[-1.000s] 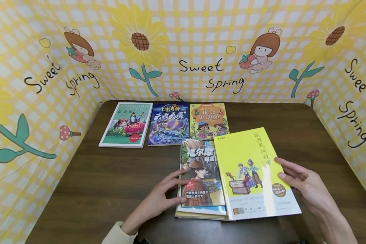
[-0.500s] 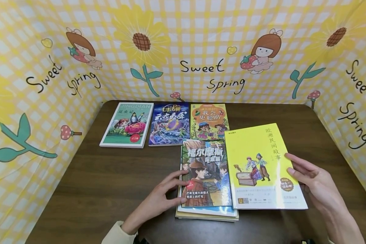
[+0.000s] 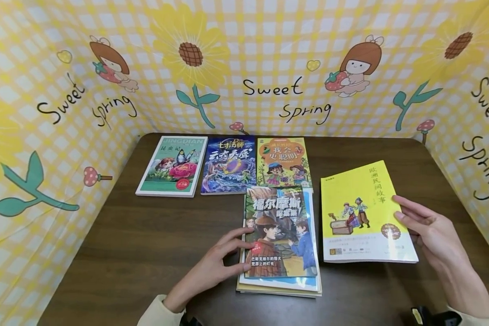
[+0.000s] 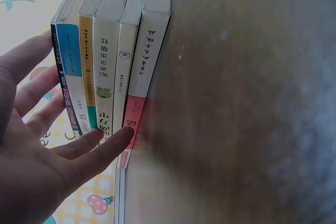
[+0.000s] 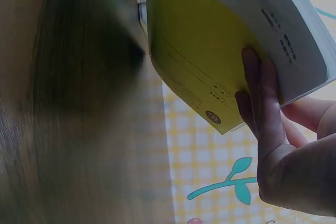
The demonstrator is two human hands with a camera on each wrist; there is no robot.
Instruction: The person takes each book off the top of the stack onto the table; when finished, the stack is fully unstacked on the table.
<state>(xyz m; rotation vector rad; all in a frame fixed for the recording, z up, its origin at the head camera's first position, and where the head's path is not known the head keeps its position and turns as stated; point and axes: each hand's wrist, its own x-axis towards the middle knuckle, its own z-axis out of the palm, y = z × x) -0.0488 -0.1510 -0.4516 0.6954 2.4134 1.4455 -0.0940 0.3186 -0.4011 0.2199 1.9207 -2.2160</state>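
In the head view my right hand [image 3: 436,228] pinches a yellow book [image 3: 356,194] by its right edge, to the right of a stack of books. Seen from the right wrist, this book [image 5: 205,45] is held off the table, its back cover against the fingers [image 5: 269,98]. My left hand [image 3: 217,260] touches the left side of the stack, fingers extended. On top of the stack lies a detective storybook [image 3: 277,240]. In the left wrist view the fingers of the left hand [image 4: 47,145] rest along the stack's spines [image 4: 105,77].
Along the far side of the brown table [image 3: 146,244] lie a green book [image 3: 172,165], a blue-purple book [image 3: 228,167] and an orange-yellow book [image 3: 283,158]. The stack's far end meets the orange-yellow one. A checked cloth [image 3: 268,45] walls the back and sides.
My right hand has carried the yellow book rightward and away from me, off the stack, uncovering the whole detective storybook. The left hand has stayed at the stack's side.
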